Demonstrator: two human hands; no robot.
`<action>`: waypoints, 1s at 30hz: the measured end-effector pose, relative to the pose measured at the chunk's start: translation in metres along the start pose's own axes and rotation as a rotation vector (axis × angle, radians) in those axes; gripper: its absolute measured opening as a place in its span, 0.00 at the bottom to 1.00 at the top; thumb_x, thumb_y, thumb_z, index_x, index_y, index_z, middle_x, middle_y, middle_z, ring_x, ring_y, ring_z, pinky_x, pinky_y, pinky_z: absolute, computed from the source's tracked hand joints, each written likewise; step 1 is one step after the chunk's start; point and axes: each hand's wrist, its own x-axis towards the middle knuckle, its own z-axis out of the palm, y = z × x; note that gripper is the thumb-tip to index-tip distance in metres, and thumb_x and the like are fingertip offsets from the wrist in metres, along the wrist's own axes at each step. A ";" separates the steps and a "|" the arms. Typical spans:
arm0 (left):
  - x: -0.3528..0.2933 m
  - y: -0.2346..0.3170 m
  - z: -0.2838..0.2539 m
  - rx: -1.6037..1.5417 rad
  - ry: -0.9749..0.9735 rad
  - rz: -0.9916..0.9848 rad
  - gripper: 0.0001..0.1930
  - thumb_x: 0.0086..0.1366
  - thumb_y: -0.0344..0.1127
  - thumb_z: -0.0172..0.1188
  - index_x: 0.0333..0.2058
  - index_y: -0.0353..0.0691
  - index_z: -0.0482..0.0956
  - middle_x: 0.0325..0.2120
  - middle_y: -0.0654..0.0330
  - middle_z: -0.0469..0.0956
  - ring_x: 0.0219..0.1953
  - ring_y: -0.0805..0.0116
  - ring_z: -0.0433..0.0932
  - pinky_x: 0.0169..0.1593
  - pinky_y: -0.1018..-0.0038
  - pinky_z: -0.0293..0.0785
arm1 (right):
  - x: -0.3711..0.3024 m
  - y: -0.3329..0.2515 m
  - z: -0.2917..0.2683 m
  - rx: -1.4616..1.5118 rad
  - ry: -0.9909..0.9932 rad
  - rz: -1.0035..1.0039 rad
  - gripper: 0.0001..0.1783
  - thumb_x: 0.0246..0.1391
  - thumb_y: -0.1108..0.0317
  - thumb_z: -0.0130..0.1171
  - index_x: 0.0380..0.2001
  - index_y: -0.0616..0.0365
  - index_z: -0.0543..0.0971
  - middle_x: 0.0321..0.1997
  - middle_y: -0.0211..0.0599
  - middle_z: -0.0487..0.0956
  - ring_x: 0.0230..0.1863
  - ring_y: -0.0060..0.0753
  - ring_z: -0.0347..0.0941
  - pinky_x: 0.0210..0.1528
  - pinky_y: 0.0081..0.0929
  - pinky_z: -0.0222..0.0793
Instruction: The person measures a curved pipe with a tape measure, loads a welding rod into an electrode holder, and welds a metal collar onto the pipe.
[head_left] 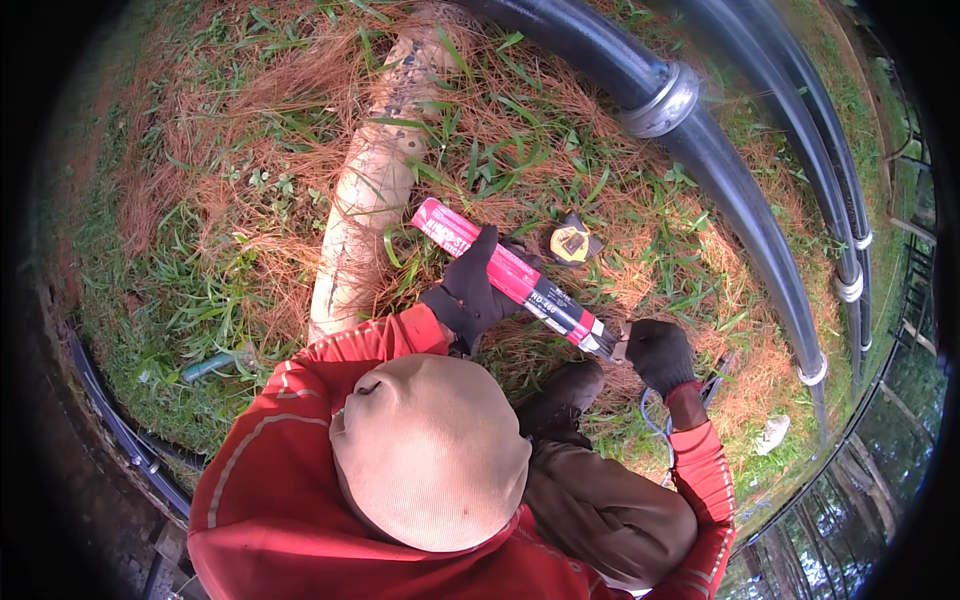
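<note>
One box (513,281), likely stiff, fairly heavy, best held mid-length: left hand's (470,290) fingers grip it, frame centre; right hand's (660,355) hold unclear.

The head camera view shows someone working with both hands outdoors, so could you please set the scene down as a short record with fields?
Left hand: gloved, wrapped around a red-and-black package
Right hand: gloved, at the package's lower-right end; exact grip unclear
Package: long and slim, slanting down to the right
Beyond package: yellow-and-black tape measure on the ground
Left of package: tan pole, lying
Right side: black pipes, one with a grey collar
Ground: grass strewn with reddish-brown needles
</note>
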 end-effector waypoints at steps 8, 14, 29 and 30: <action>0.013 -0.004 -0.018 -0.019 -0.013 0.067 0.24 0.76 0.51 0.64 0.51 0.31 0.77 0.47 0.45 0.82 0.56 0.41 0.82 0.65 0.37 0.75 | -0.001 0.032 -0.016 0.139 -0.346 0.096 0.08 0.51 0.64 0.73 0.31 0.56 0.90 0.27 0.38 0.87 0.30 0.30 0.84 0.37 0.36 0.77; 0.017 0.009 -0.023 -0.041 -0.064 0.076 0.20 0.76 0.47 0.65 0.48 0.32 0.77 0.45 0.46 0.83 0.54 0.41 0.83 0.62 0.36 0.77 | -0.018 0.096 -0.032 0.084 -0.327 0.211 0.10 0.46 0.70 0.77 0.34 0.59 0.92 0.29 0.36 0.89 0.32 0.26 0.83 0.40 0.29 0.78; 0.011 0.018 -0.011 0.495 0.115 -0.139 0.26 0.80 0.57 0.54 0.50 0.34 0.75 0.51 0.46 0.81 0.49 0.49 0.85 0.50 0.53 0.86 | -0.166 0.284 -0.160 0.762 0.353 0.421 0.16 0.59 0.80 0.62 0.50 0.65 0.87 0.40 0.33 0.85 0.39 0.29 0.80 0.45 0.32 0.80; 0.011 0.023 -0.031 0.494 0.122 -0.139 0.26 0.80 0.57 0.54 0.50 0.34 0.75 0.51 0.46 0.81 0.49 0.49 0.85 0.50 0.53 0.86 | -0.149 0.247 -0.159 0.698 0.448 0.280 0.15 0.58 0.81 0.64 0.47 0.63 0.88 0.40 0.28 0.84 0.39 0.24 0.78 0.49 0.31 0.78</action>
